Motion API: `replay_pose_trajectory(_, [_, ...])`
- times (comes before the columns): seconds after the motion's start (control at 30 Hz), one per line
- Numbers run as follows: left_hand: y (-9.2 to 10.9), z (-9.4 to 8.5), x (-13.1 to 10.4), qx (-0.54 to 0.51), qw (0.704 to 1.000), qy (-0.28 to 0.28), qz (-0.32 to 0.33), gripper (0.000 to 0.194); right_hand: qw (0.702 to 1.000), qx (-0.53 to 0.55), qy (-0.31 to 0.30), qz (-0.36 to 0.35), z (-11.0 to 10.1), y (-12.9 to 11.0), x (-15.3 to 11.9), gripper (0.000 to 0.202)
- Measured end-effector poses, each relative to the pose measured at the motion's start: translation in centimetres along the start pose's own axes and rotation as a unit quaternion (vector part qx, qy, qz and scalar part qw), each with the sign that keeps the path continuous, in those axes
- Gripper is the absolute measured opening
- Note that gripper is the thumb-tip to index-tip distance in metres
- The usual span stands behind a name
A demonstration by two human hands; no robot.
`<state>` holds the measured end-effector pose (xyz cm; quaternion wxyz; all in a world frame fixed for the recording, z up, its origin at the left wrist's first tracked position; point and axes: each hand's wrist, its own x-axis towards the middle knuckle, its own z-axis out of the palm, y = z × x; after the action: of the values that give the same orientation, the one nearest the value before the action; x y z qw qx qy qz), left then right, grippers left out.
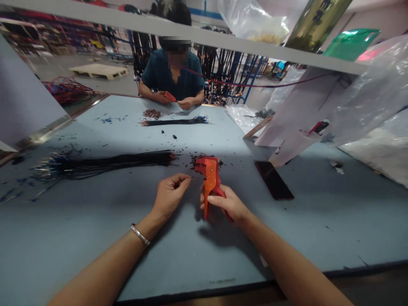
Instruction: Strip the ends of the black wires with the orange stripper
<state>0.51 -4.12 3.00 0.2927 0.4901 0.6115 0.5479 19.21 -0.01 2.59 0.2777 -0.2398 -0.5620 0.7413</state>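
My right hand (231,203) is wrapped around the handles of an orange and red wire stripper (211,174), held upright with its jaws toward the left. Just left of the tool, my left hand (172,193) is closed in a pinch. A short, thin dark wire end (193,177) pokes out from its fingertips; the rest of that wire cannot be made out. Beyond my hands lies a long bundle of black wires (117,163), with blue and white ends fanned out at the left. Small black scraps (194,160) are scattered behind the stripper's head.
Across the table (165,272), a co-worker (174,78) holds a red tool. Before them lie a second wire bundle (175,122) and a copper-coloured pile (152,114). A phone (274,180) and a white tube holder (295,146) are at right. A shelf bar (204,36) crosses overhead.
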Motion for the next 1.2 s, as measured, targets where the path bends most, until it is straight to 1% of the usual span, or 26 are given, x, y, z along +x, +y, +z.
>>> replay_pose_trajectory(0.03, [0.1, 0.1, -0.1, -0.003, 1.0, -0.003, -0.003, 0.027, 0.997, -0.068, 0.013, -0.019, 0.0, -0.4, -0.1, 0.032])
replay_pose_trajectory(0.07, [0.1, 0.1, -0.1, -0.006, 1.0, -0.006, -0.005, 0.027, 0.987, -0.149, 0.032, -0.045, 0.0, -0.8, -0.3, 0.026])
replay_pose_trajectory(0.1, [0.2, 0.2, -0.2, -0.01, 1.0, -0.007, -0.008, 0.027, 0.967, -0.239, 0.056, -0.076, 0.1, -1.1, -0.3, 0.021])
replay_pose_trajectory(0.13, [0.2, 0.2, -0.2, -0.016, 1.0, -0.01, -0.011, 0.028, 0.936, -0.324, 0.08, -0.109, 0.1, -1.3, -0.4, 0.02])
replay_pose_trajectory(0.2, [0.1, 0.3, -0.2, -0.041, 0.999, -0.024, -0.015, 0.028, 0.868, -0.454, 0.117, -0.164, 0.2, -1.2, -0.4, 0.025])
replay_pose_trajectory(0.23, [0.0, 0.3, -0.2, -0.059, 0.998, -0.033, -0.013, 0.028, 0.84, -0.495, 0.127, -0.182, 0.2, -0.9, -0.3, 0.03])
replay_pose_trajectory(0.3, [-0.3, 0.4, -0.1, -0.098, 0.994, -0.051, -0.004, 0.028, 0.799, -0.548, 0.136, -0.205, 0.2, -0.2, 0.0, 0.035])
replay_pose_trajectory(0.37, [-0.4, 0.5, 0.0, -0.121, 0.991, -0.058, -0.001, 0.026, 0.77, -0.581, 0.139, -0.224, 0.1, 0.6, 0.3, 0.037])
replay_pose_trajectory(0.43, [-0.5, 0.6, 0.0, -0.131, 0.99, -0.057, -0.007, 0.023, 0.751, -0.598, 0.139, -0.243, 0.0, 1.0, 0.5, 0.039])
replay_pose_trajectory(0.57, [-0.2, 0.7, -0.2, -0.137, 0.988, -0.062, -0.023, 0.018, 0.736, -0.612, 0.127, -0.261, -0.1, 1.1, 0.6, 0.043])
replay_pose_trajectory(0.7, [-0.3, 0.7, -0.4, -0.137, 0.988, -0.059, -0.035, 0.018, 0.723, -0.626, 0.114, -0.269, 0.0, 0.9, 0.6, 0.048])
replay_pose_trajectory(0.83, [-0.4, 0.6, -0.2, -0.138, 0.987, -0.078, -0.032, 0.017, 0.73, -0.617, 0.108, -0.271, -0.1, 0.8, 0.5, 0.049])
replay_pose_trajectory(0.97, [-0.2, 0.6, -0.1, -0.141, 0.985, -0.102, -0.021, 0.019, 0.738, -0.609, 0.111, -0.27, -0.2, 0.8, 0.5, 0.046])
replay_pose_trajectory(1.07, [-0.1, 0.6, -0.1, -0.125, 0.986, -0.11, -0.017, 0.022, 0.743, -0.605, 0.115, -0.261, -0.3, 0.8, 0.5, 0.044])
replay_pose_trajectory(1.2, [-0.1, 0.7, -0.2, -0.105, 0.988, -0.113, -0.017, 0.023, 0.735, -0.617, 0.113, -0.257, -0.6, 0.9, 0.7, 0.043])
